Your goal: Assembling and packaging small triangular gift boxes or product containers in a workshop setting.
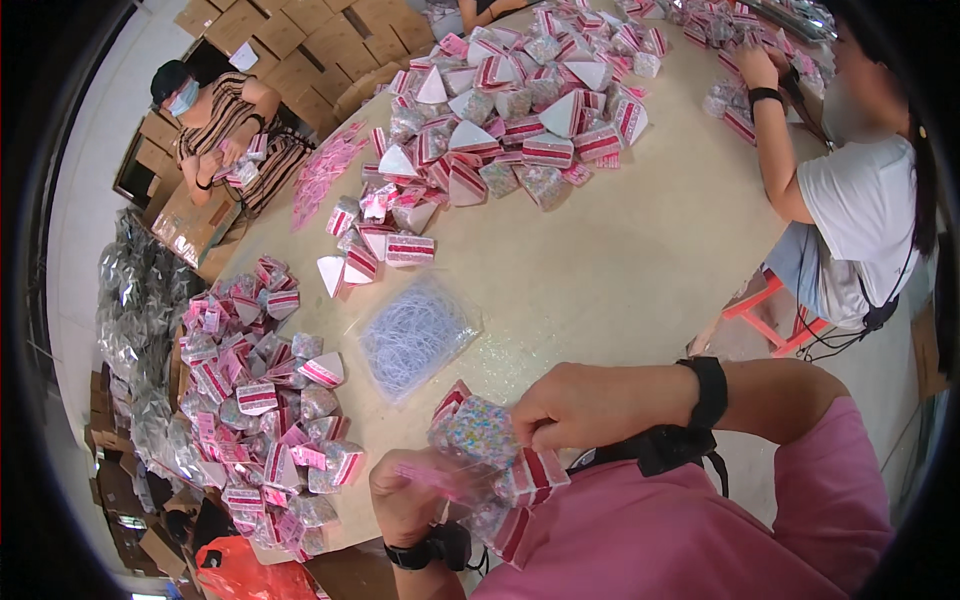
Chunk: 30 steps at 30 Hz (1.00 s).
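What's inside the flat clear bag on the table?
The clear bag holds tangled white strings; anything beneath the top strands is covered and cannot be seen.

pink short-sleeved shirt [680, 530] | black wrist straps [710, 395] | boxy black modules [672, 450]

Lie bunched at the near edge of the table [620, 260] as wedge-shaped cake-slice ornaments [540, 475], tilted at differing angles, with pale cut sides banded in deep pink. Show one broad face speckled in pastel colours. Include a blurred pink card [430, 475] on the left, beside glinting clear wrapping [484, 516].
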Each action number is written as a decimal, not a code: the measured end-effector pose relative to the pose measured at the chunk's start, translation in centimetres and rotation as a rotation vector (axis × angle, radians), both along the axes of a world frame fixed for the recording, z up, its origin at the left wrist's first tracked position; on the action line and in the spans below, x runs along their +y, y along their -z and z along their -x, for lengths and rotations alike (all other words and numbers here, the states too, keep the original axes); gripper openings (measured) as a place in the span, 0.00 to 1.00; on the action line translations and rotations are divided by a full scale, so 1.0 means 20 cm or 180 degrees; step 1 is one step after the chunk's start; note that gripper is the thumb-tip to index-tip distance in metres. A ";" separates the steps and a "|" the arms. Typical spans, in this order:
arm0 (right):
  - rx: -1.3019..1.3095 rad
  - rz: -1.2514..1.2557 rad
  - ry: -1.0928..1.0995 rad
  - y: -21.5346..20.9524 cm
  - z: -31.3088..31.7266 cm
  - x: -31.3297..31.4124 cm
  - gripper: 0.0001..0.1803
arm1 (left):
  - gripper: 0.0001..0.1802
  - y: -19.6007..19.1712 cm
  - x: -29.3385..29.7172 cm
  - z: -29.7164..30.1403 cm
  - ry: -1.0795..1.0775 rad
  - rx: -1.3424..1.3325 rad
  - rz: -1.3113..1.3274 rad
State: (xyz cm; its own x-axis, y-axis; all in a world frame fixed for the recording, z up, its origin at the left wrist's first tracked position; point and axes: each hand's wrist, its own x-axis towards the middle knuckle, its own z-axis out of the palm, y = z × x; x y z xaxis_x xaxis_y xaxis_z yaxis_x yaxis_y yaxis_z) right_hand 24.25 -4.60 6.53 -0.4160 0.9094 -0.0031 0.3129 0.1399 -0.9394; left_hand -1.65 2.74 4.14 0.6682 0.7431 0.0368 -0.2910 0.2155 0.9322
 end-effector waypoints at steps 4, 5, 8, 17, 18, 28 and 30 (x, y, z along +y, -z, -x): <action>0.0091 -0.0185 0.0225 0.03 0.03 -0.04 0.07 | 0.14 0.02 0.00 0.01 -0.0002 -0.0053 0.0044; 0.0081 -0.0215 0.0195 0.04 0.04 -0.04 0.07 | 0.14 0.02 0.00 0.01 -0.0050 0.0013 0.0068; 0.0068 -0.0276 0.0149 0.04 0.06 -0.02 0.08 | 0.15 0.02 0.00 0.01 -0.0135 0.0163 0.0122; 0.0391 0.0951 -0.0686 0.00 0.09 0.16 0.13 | 0.12 -0.06 -0.01 -0.08 -0.0130 0.0472 -0.0089; 0.0445 0.1108 -0.0784 -0.02 0.09 0.17 0.14 | 0.13 -0.05 -0.01 -0.08 -0.0145 0.0491 -0.0082; 0.0682 0.2055 -0.1492 -0.02 0.06 0.25 0.12 | 0.13 -0.03 0.03 -0.06 -0.0150 0.0385 -0.0038; 0.0868 0.2152 -0.1288 -0.04 0.02 0.26 0.10 | 0.13 -0.05 0.02 -0.06 -0.0143 0.0379 0.0010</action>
